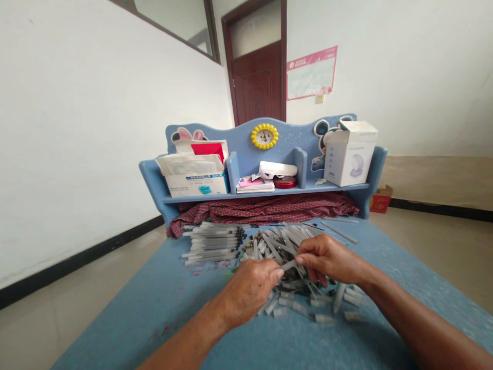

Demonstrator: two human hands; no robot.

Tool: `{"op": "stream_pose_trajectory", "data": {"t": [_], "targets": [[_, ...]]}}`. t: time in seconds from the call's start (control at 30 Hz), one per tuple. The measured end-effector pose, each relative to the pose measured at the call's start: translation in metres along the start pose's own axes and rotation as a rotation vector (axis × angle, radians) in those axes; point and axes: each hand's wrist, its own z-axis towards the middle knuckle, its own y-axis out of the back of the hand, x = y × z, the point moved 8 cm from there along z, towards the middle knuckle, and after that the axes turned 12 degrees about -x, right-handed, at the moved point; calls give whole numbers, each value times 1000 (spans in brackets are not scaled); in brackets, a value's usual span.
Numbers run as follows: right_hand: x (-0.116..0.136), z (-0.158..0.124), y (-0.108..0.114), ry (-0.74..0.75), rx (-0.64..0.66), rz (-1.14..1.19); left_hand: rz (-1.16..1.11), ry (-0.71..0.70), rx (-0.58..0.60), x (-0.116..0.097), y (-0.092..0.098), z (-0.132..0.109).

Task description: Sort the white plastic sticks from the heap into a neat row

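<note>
My left hand point(250, 288) is closed in a pinch on one end of a translucent white pen barrel point(288, 265). At the barrel's other end, the fingers of my right hand point(325, 258) are pinched together. Behind my hands lies a loose heap of pen parts point(275, 244), partly covered by them. To the left of the heap, assembled-looking pens point(211, 241) are stacked side by side with dark ends pointing right. Short clear pen caps point(300, 308) are scattered in front of and below my hands. Small details at my fingertips are hidden.
A blue desk point(154, 318) carries everything. At its back, a checked cloth point(269, 208) lies under a shelf point(311, 189) holding a mask box point(198, 184), booklets point(254, 186), a red round tin point(285, 182) and a white carton point(348, 156). A yellow clock point(264, 136) sits on the backboard.
</note>
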Motion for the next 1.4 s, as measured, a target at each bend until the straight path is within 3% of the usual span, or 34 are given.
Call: {"op": "stream_pose_trajectory", "data": {"t": [0.3, 0.6, 0.7, 0.8, 1.03, 1.13, 1.23, 1.3, 1.4], "targets": [[-1, 3, 8, -21, 12, 235, -150, 233, 117, 8, -3, -2], [1, 7, 4, 12, -104, 229, -138, 219, 122, 9, -7, -3], [2, 8, 12, 15, -135, 213, -91, 197, 125, 9, -6, -1], [2, 9, 36, 34, -256, 231, -25, 176, 86, 13, 2, 3], [-10, 7, 103, 76, -711, 274, 204, 164, -67, 37, 31, 11], [-7, 1, 111, 160, -860, 132, 332, 174, -118, 49, 36, 13], [12, -8, 99, 322, -912, -190, 416, 164, -118, 54, 33, 12], [26, -13, 82, 435, -877, -421, 436, 154, -100, 55, 29, 11], [39, -14, 55, 528, -719, -598, 443, 148, -70, 55, 24, 10]]}}
